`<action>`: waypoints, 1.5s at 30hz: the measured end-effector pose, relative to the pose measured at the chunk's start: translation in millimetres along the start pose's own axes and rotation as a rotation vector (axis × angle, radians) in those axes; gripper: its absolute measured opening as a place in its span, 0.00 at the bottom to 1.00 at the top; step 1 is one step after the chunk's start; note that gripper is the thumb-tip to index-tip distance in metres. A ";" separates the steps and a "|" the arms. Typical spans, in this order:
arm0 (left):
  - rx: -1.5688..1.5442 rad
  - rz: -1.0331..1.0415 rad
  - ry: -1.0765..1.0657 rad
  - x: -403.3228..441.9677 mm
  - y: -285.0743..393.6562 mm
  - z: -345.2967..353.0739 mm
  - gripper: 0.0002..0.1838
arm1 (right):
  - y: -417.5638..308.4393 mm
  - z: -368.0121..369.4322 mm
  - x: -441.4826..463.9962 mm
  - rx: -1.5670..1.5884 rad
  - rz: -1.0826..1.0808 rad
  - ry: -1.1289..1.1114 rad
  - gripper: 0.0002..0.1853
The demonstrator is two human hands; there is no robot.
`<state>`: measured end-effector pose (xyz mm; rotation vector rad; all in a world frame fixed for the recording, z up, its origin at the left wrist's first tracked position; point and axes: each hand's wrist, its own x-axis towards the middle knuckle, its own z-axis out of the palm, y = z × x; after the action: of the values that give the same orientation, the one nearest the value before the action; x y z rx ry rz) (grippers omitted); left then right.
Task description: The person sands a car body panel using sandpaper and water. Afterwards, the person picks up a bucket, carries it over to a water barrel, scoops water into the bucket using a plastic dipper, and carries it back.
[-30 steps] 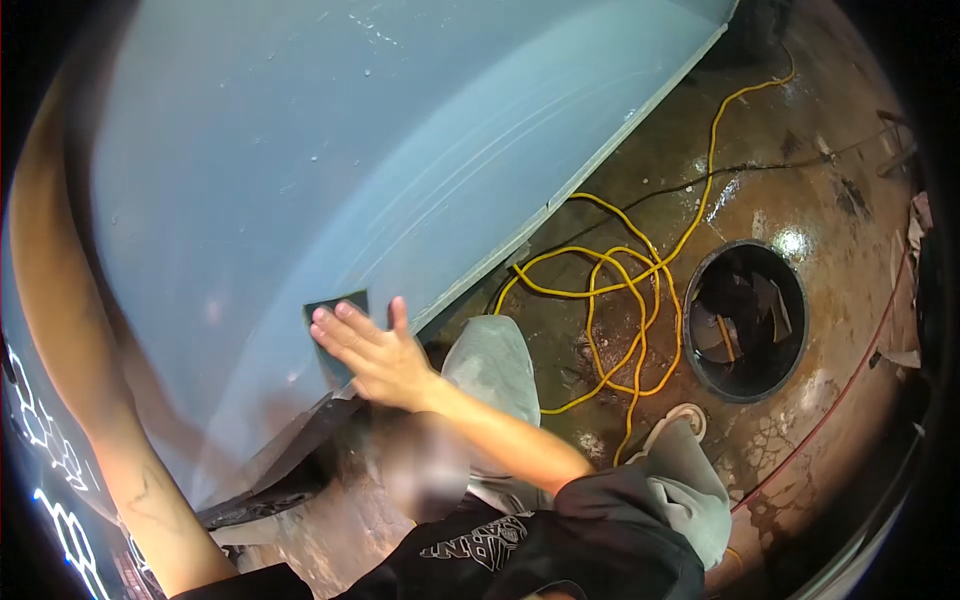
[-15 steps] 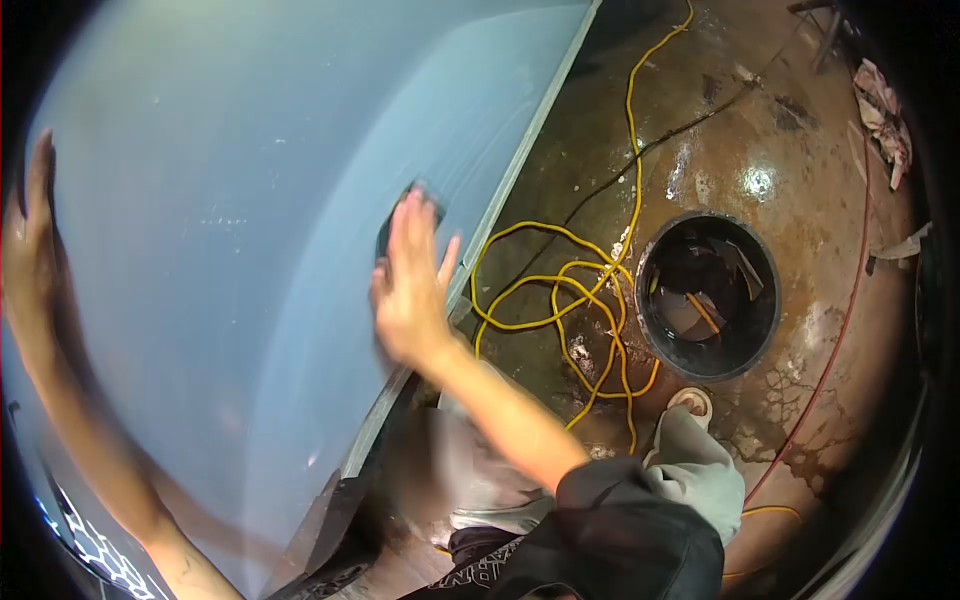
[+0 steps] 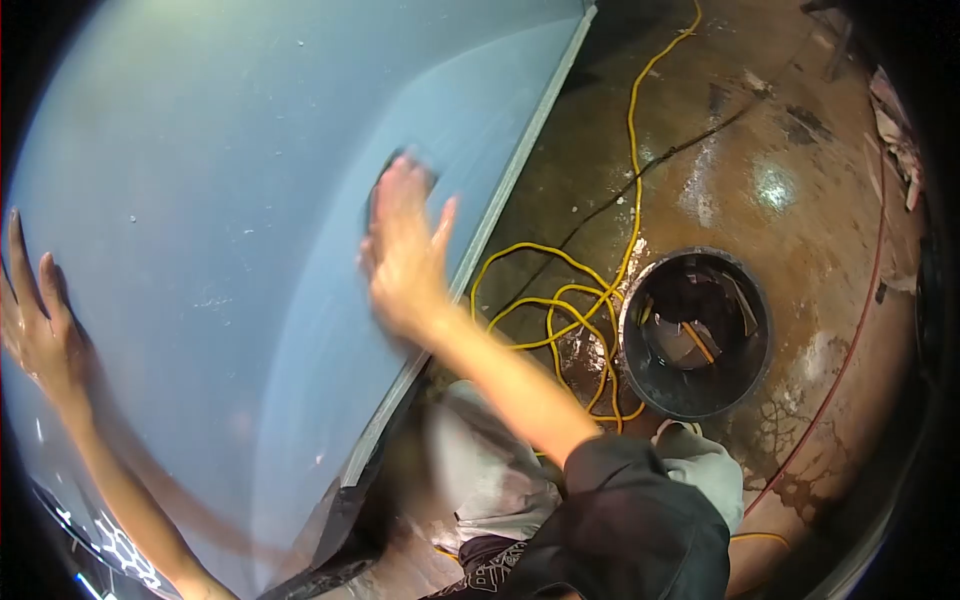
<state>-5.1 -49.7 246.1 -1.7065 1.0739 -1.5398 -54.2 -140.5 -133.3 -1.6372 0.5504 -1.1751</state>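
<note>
Beyond the dark sleeve [image 3: 640, 490], the right hand [image 3: 408, 255] lies blurred over a dark pad [image 3: 377, 195], fingers extended and thumb apart, pressing rather than clenched around it. The pad sits on the blue-grey panel [image 3: 230, 200], near its edge; the step seems to be rubbing there, and another stroke would call for even, flat pressure. The left hand [image 3: 48, 335] rests splayed on the panel, grasping nothing. Farther off, a yellow hose [image 3: 637, 150] loops beside a black bucket [image 3: 695, 398].
</note>
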 end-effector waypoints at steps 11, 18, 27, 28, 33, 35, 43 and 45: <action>-0.030 -0.046 0.062 -1.8 13.2 -12.8 0.25 | -32.8 7.4 3.6 -0.001 0.103 -0.155 0.38; -0.067 0.038 0.154 2.6 16.1 -10.6 0.25 | 139.5 -74.3 186.1 0.198 0.437 0.215 0.36; -0.070 0.094 0.181 10.4 16.4 -9.3 0.26 | 19.2 11.2 -25.4 0.148 -0.076 -0.172 0.45; -0.050 0.075 0.164 7.3 17.3 -10.4 0.25 | 54.9 -15.1 32.6 0.078 0.038 0.033 0.41; -0.038 0.026 0.102 1.7 3.9 -8.4 0.25 | 158.1 -75.1 193.6 0.213 0.236 0.349 0.34; -0.058 0.017 0.107 1.8 0.8 -6.1 0.24 | 97.9 -37.9 118.1 -0.112 0.187 0.213 0.40; 0.015 0.050 0.093 0.7 -4.3 -10.3 0.25 | 161.7 -91.4 191.5 0.057 0.342 0.168 0.33; 0.045 0.063 0.112 0.7 -2.4 -9.2 0.24 | 166.2 -104.7 220.2 0.084 0.404 0.155 0.34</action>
<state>-13.8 -48.2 249.9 -1.5580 1.1290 -1.6232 -24.2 -429.3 -186.1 -1.2931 0.8731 -1.0105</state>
